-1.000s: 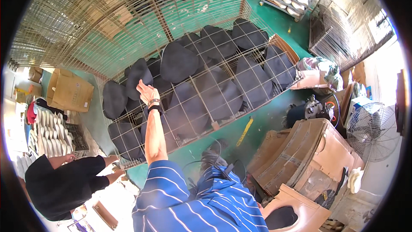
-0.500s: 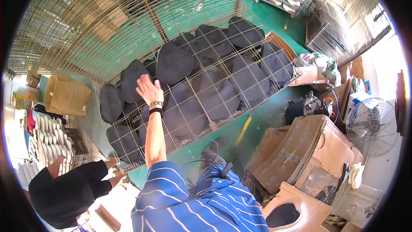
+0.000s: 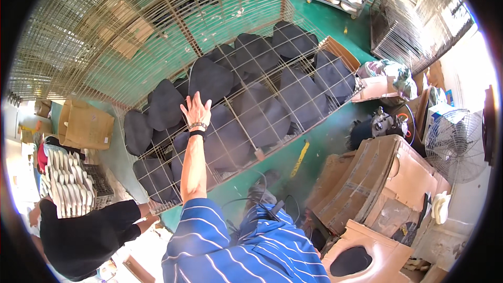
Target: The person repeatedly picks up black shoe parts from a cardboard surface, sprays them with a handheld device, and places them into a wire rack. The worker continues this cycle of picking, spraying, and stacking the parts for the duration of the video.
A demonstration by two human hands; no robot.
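My left hand (image 3: 196, 112) is open, palm down and fingers spread, with a bracelet and a dark band at its wrist. It reaches over a wire rack (image 3: 259, 154) covered with several dark grey, flat, rounded pieces. Just beyond my fingers lies one rounded piece (image 3: 210, 79). Another dark piece (image 3: 225, 133) is to the right of my wrist. Whether my fingertips touch a piece, I cannot tell. My right hand is out of view.
Large cardboard boxes (image 3: 352, 183) stand at the right, near a round fan (image 3: 455, 144). A person in black (image 3: 86, 233) is at the lower left, beside racked pale shoe-shaped forms (image 3: 68, 183). A tall wire mesh panel (image 3: 112, 36) rises behind the rack.
My left hand has moved right and a little nearer to me across the rack. The person in black has shifted, their arm now by the pale forms.
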